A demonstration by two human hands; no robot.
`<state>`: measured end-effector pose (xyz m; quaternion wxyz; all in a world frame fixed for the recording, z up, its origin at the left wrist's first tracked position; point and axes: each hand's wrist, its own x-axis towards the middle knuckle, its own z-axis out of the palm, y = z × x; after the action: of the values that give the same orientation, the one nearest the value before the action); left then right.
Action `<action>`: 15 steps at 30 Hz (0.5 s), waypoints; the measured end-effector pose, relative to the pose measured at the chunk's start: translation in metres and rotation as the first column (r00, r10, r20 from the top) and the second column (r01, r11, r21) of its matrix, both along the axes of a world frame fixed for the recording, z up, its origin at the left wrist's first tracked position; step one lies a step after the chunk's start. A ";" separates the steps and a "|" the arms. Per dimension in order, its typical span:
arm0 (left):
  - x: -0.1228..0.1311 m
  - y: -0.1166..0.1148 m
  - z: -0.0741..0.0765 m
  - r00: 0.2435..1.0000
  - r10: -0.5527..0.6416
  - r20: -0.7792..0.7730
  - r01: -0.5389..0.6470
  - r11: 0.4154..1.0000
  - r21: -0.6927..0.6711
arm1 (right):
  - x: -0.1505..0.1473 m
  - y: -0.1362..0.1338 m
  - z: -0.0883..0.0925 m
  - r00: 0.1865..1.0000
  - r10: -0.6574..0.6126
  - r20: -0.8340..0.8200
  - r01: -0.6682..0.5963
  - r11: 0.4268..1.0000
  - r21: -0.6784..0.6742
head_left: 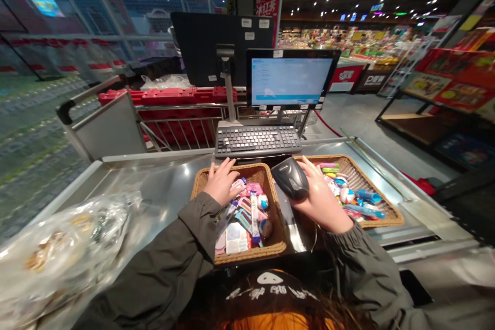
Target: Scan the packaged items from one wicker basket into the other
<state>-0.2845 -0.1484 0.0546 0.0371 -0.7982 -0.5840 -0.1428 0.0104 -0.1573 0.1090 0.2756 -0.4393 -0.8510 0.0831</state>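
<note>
My right hand [323, 198] is wrapped round a black barcode scanner [292, 178], held above the gap between two wicker baskets. Over the upper left rim of the left basket [278, 216] is my left hand [221, 183], fingers spread and nothing seen in them. Whether it touches the small packets below, I cannot tell. That basket holds several sweets and small toys, among them a slim white and blue stick packet [254, 216] and a round egg-shaped item [262, 202]. In the right basket [394, 211] lie more egg-shaped items and blue toys [367, 196], partly hidden by my right hand.
A keyboard [259, 138] stands behind the baskets, below a lit monitor [292, 80] and the back of a second screen [209, 46]. Clear plastic bags [65, 247] lie on the metal counter [158, 180] at left. Beyond are a shopping cart [178, 126] and a display rack [417, 113].
</note>
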 end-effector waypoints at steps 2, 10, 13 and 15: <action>0.021 0.004 0.008 0.998 -0.068 -0.001 0.068 0.998 0.008 | 0.010 -0.001 0.001 0.999 -0.035 -0.007 0.036 0.999 0.012; 0.112 0.039 0.016 0.954 -0.299 -0.015 0.300 0.954 0.015 | 0.071 -0.008 -0.004 0.973 -0.215 -0.090 0.221 0.973 0.070; 0.149 0.051 0.014 0.942 -0.335 -0.021 0.336 0.942 0.019 | 0.095 -0.010 -0.006 0.937 -0.320 -0.139 0.330 0.942 0.053; 0.174 0.059 0.011 0.940 -0.340 -0.036 0.341 0.940 0.014 | 0.109 -0.011 -0.007 0.918 -0.361 -0.164 0.374 0.926 0.053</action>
<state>-0.1105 -0.0899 0.0660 0.0293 -0.8890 -0.4350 -0.1396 0.1195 -0.1686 0.1017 0.3680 -0.5719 -0.7326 0.0275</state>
